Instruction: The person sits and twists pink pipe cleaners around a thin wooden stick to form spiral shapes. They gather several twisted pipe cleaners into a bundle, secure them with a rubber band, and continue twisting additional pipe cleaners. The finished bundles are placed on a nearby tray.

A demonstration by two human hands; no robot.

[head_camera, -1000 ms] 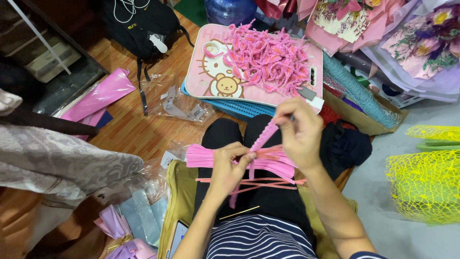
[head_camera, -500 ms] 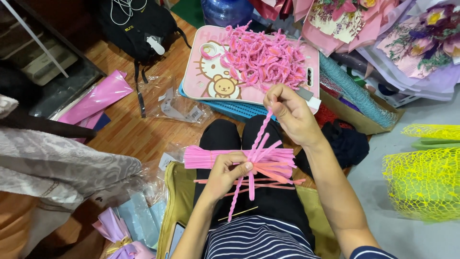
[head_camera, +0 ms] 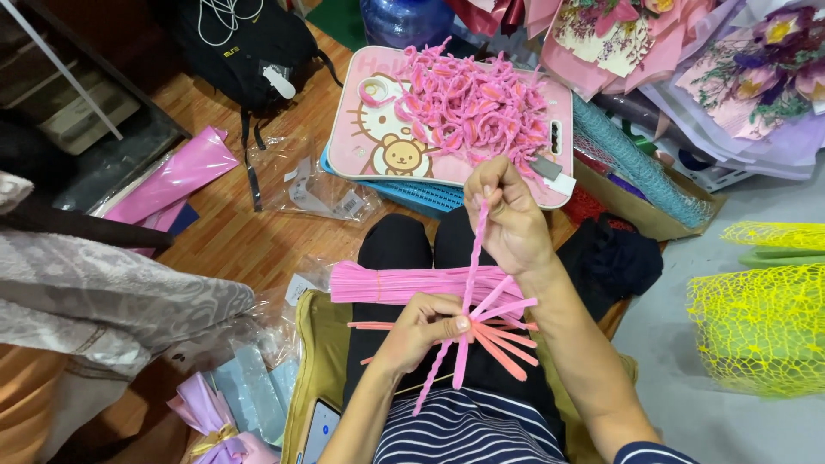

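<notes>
My left hand (head_camera: 421, 328) pinches a small bunch of pink pipe cleaners (head_camera: 494, 325) over my lap, their ends fanning out to the right. My right hand (head_camera: 507, 215) is raised above it, gripping the upper end of one twisted pink pipe cleaner (head_camera: 475, 245) that runs down into the bunch. A tied bundle of straight pink pipe cleaners (head_camera: 404, 282) lies across my black-trousered legs. Ahead, a pink cartoon-printed tray (head_camera: 391, 146) carries a heap of bent pink pipe-cleaner pieces (head_camera: 477, 103).
A black backpack (head_camera: 241, 43) and pink wrapping sheets (head_camera: 172, 176) lie on the wooden floor at left. Yellow mesh (head_camera: 756, 318) sits at right, flower bouquets (head_camera: 730, 77) at top right. A phone (head_camera: 320, 428) and ribboned bags (head_camera: 215, 412) lie beside my left leg.
My right hand has risen and pulled the twisted pipe cleaner upward and taut. My left hand stays on the bunch in my lap.
</notes>
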